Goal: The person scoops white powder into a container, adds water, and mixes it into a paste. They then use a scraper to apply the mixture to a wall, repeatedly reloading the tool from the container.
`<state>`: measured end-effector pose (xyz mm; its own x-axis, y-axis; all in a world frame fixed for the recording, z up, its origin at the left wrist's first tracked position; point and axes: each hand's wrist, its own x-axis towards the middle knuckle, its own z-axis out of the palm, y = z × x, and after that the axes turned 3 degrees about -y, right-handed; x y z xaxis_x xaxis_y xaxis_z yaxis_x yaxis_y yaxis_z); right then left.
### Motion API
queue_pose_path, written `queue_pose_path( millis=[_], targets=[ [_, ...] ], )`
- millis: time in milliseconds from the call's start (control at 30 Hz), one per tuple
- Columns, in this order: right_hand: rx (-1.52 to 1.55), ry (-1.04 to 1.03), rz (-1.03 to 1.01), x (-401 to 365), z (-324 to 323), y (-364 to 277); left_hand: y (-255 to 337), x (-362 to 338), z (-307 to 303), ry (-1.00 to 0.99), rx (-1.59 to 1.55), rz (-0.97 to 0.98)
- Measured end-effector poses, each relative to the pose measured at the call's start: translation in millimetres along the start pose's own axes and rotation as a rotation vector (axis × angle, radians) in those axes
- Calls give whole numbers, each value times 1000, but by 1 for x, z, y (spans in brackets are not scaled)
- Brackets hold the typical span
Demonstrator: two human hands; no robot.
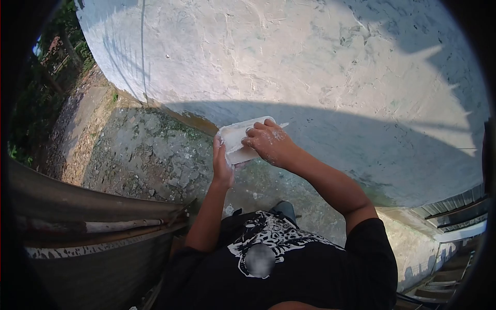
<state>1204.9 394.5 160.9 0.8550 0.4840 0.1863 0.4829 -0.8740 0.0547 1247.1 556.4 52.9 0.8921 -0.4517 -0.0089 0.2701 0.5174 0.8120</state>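
Left hand (222, 164) and right hand (269, 143), fingers closed, grip a white flat board (233, 135) near a rough plastered wall (289, 57).

Single head view, worn high and tilted steeply forward and down. It faces the white wall (310, 62) at close range; the wall fills the upper half and right side. Fisheye lens: round frame, black corners, wall base bent into an arc. Below the wall, the person's black shirt (310, 268) takes the bottom edge, so the camera looks down along the body. Left hand (222, 165) and right hand (268, 144), both closed on a white flat piece (235, 135), sit near centre, just before the wall's foot and close to the lens. Left of the wall: stony ground (144, 155), then trees (31, 103) farther left. Metal sheet (88, 204) down-left of the wall, near the camera.
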Motion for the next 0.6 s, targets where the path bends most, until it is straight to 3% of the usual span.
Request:
queue_pose_path(
  millis=[200,433,600],
  targets=[
    [128,-58,7,-11,-30,8,2,0,1,28,-21,-8],
    [16,-152,26,-4,-8,4,-14,11,-1,50,-36,29],
    [17,192,78,7,3,4,-10,7,2,90,-52,63]
  ],
)
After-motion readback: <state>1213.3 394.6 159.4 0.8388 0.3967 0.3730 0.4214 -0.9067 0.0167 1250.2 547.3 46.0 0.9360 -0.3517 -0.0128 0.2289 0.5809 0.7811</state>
